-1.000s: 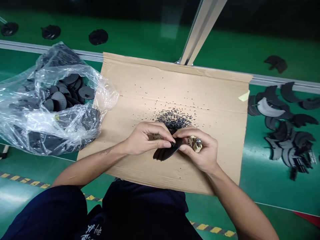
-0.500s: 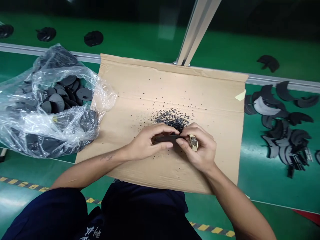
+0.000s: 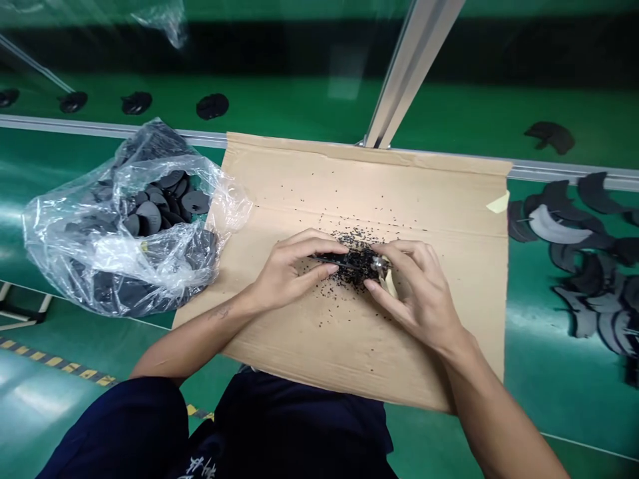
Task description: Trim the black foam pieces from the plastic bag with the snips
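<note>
- Now our left hand (image 3: 292, 269) pinches the black piece (image 3: 327, 259) flat.
- Our right hand (image 3: 417, 293) grips the trimmer (image 3: 384, 276); let's scrape gently over the cardboard (image 3: 439, 199).

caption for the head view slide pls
Left hand pinches thin black plastic piece; right hand holds small cream-handled tool over brown cardboard sheet.

Your left hand (image 3: 294, 269) pinches a thin black piece (image 3: 329, 259) edge-on while your right hand (image 3: 417, 293) grips a small pale-handled tool (image 3: 385, 276) against it, above black shavings (image 3: 357, 256) on the cardboard sheet (image 3: 429, 199). A plastic bag (image 3: 124, 219) of black discs lies left; crescent pieces (image 3: 574, 253) lie right.
</note>
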`<state>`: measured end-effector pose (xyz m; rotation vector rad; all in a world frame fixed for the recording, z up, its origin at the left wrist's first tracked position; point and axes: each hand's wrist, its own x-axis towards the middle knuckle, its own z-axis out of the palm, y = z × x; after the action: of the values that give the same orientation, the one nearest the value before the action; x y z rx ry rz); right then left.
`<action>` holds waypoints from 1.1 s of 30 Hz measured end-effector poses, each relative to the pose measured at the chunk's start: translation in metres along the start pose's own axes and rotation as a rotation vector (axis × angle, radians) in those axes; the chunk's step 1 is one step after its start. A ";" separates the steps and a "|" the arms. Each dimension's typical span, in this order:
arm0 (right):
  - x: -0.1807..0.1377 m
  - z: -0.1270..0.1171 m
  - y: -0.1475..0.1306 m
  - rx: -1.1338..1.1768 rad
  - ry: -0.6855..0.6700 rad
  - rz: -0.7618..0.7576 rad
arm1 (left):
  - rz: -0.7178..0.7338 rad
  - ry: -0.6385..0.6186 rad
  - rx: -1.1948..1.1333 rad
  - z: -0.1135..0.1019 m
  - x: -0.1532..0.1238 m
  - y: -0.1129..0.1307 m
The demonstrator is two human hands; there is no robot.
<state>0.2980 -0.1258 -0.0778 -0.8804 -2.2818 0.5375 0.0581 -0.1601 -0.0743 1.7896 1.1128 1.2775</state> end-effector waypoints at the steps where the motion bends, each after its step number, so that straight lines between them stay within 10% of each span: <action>1: 0.000 0.001 0.002 -0.048 -0.005 -0.026 | 0.016 -0.008 0.001 -0.001 0.000 0.000; 33: -0.007 0.001 0.001 -0.137 0.044 -0.136 | 0.099 -0.129 -0.009 -0.002 -0.003 -0.005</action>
<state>0.3016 -0.1306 -0.0819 -0.7863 -2.3391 0.3021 0.0550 -0.1606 -0.0789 1.9122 0.9565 1.2036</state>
